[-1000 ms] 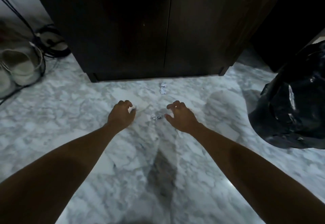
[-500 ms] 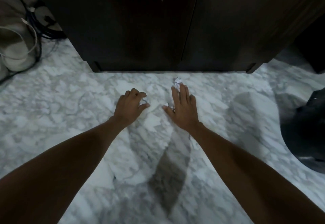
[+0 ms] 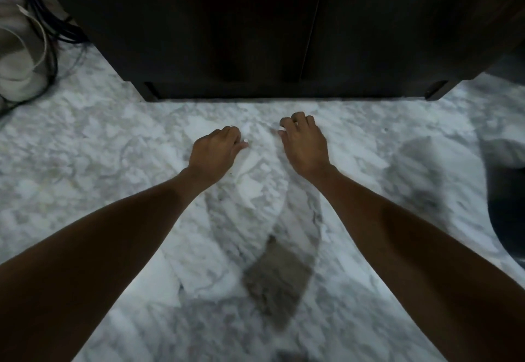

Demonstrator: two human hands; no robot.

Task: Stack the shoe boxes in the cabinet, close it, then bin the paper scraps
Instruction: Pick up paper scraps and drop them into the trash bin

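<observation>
Marble floor (image 3: 119, 162), both hands low in front of the closed cabinet (image 3: 255, 34).
Left hand (image 3: 214, 152) is curled, a white paper scrap (image 3: 245, 142) pinched at its fingertips. Right hand (image 3: 305, 141) is curled just beside it, a white bit (image 3: 282, 129) showing at its fingers; cannot tell if it is gripped. Black bag (image 3: 508, 208) lies well right of the right hand.

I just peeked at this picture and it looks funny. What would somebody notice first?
First, two bare arms reaching down the middle, the left hand and right hand curled over the white marble floor, a bit of white paper peeking from the left fingers. Just beyond stands a big dark cabinet, doors shut, with black cables at far left.
</observation>
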